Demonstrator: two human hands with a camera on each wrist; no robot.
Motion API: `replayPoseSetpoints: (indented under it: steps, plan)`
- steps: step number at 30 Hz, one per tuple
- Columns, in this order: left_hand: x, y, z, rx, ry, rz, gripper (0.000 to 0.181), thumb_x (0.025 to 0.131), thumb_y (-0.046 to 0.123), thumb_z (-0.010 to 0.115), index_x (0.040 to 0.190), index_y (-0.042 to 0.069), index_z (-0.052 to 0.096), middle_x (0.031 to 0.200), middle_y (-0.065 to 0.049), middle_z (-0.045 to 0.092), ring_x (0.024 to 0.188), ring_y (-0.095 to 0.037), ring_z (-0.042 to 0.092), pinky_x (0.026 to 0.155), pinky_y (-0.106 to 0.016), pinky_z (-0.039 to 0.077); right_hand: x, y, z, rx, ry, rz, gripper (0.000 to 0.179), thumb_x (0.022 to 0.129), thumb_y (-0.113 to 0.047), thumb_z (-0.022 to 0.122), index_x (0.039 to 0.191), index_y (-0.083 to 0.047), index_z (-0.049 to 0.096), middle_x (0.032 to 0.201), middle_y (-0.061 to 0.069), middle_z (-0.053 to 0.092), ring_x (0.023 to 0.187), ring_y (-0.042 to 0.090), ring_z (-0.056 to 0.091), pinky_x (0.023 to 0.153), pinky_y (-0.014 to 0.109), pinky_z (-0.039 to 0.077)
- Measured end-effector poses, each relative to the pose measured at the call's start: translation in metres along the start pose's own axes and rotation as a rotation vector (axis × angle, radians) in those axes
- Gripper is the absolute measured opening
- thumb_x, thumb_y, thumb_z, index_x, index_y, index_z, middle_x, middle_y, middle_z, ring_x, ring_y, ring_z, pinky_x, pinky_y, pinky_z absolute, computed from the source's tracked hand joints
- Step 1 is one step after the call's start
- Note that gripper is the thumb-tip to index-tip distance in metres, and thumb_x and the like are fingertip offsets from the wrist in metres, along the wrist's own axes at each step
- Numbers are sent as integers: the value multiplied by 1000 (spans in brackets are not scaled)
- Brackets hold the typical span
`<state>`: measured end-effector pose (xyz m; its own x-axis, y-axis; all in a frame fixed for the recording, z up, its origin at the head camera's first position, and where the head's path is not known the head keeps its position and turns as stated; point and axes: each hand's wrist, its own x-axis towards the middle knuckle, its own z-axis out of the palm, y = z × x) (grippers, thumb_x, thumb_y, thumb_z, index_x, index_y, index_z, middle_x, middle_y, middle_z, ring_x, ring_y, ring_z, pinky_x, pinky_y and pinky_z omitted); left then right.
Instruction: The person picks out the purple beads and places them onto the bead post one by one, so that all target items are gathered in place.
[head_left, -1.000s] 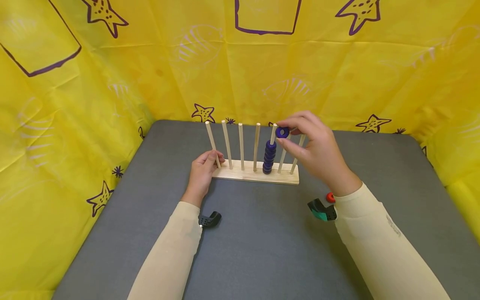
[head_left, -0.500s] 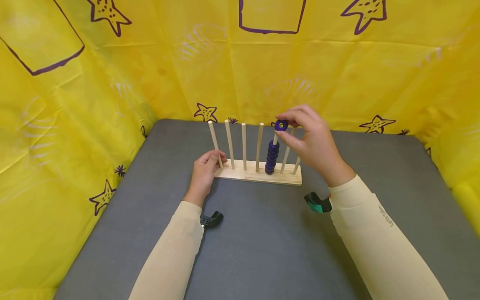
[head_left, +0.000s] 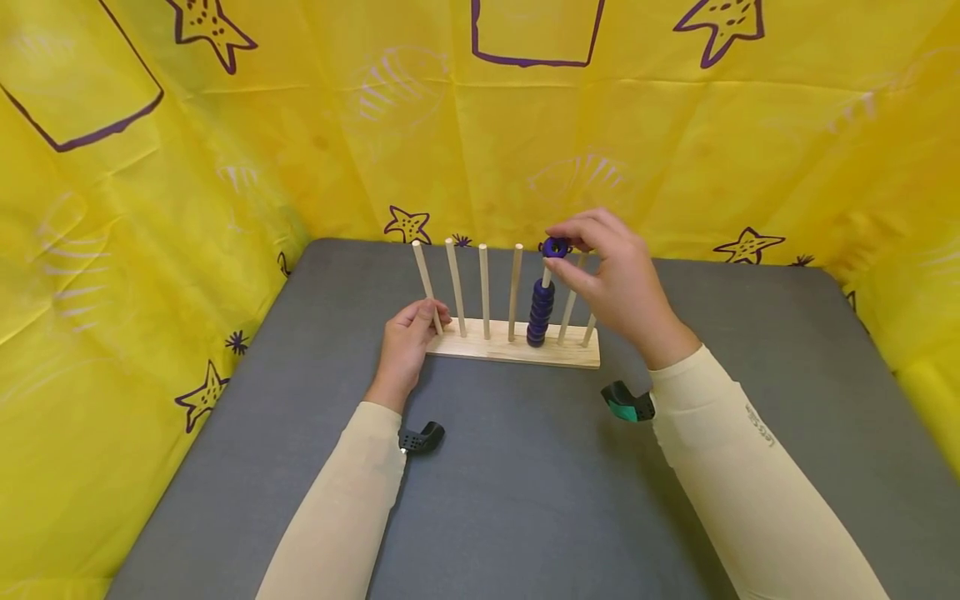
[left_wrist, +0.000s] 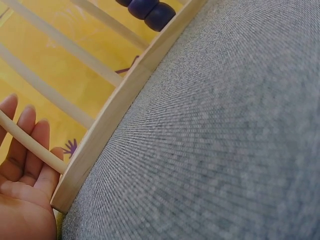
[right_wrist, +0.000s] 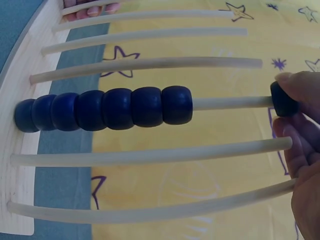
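Note:
A wooden peg rack (head_left: 513,352) stands on the grey table, its upright pegs in a row along the base. My left hand (head_left: 407,337) holds the rack's left end, with the fingers behind the leftmost peg (left_wrist: 35,146). Between thumb and fingers my right hand (head_left: 618,279) pinches a dark blue ring bead (head_left: 555,248). In the right wrist view, that bead sits at the tip of a peg (right_wrist: 232,103); whether the peg has entered its hole cannot be told. Lower on this same peg is a stack of dark blue beads (right_wrist: 104,109).
Two more pegs (right_wrist: 150,154) rise to the right of the stack, close to my right hand. Several bare pegs stand to its left. A yellow cloth (head_left: 480,150) with drawn starfish hangs behind the grey table (head_left: 495,483).
My right hand has moved slightly left and up, bringing the blue bead from beside the peg to its tip. The red ring on the table is now hidden behind the right arm. The left hand keeps its place.

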<state>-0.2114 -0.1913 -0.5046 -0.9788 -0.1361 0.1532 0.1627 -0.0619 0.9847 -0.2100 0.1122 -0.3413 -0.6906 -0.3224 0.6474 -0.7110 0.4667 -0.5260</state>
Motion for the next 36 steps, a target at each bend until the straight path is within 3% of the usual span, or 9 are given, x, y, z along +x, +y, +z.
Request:
replayPoseSetpoints:
  steps: [8, 15, 24, 29, 36]
  plan:
    - [-2, 2, 1, 11, -1, 0, 45, 114, 33, 61, 114, -11, 72, 104, -16, 72, 109, -35, 68, 102, -41, 55, 0, 1, 2, -19, 1, -7, 27, 95, -1, 86, 121, 2, 78, 115, 10, 71, 100, 31, 65, 85, 39, 51]
    - [-2, 3, 1, -3, -1, -3, 44, 115, 30, 59, 114, -13, 71, 103, -16, 71, 107, -31, 68, 100, -38, 55, 0, 2, 3, -37, -4, -24, 26, 97, -1, 84, 122, 2, 78, 115, 9, 71, 100, 26, 65, 83, 38, 50]
    - [-3, 4, 1, -12, -5, 2, 46, 115, 31, 59, 115, -14, 71, 102, -14, 71, 106, -30, 68, 101, -40, 55, 1, 0, 3, -41, -12, -3, 30, 97, -2, 84, 126, 2, 77, 117, 11, 71, 103, 28, 65, 86, 48, 52]
    - [-2, 4, 2, -13, -7, 3, 46, 115, 31, 59, 115, -14, 71, 102, -11, 72, 108, -32, 68, 100, -40, 55, 0, 1, 2, -39, 4, -2, 30, 96, -2, 84, 125, 2, 77, 118, 12, 70, 103, 33, 63, 87, 46, 51]
    - [-4, 5, 2, -7, -8, -2, 47, 115, 33, 60, 116, -13, 71, 103, -13, 71, 106, -28, 68, 101, -40, 55, -3, 1, -2, 18, 11, -13, 27, 97, -1, 83, 123, 2, 77, 115, 11, 70, 102, 30, 63, 90, 44, 52]
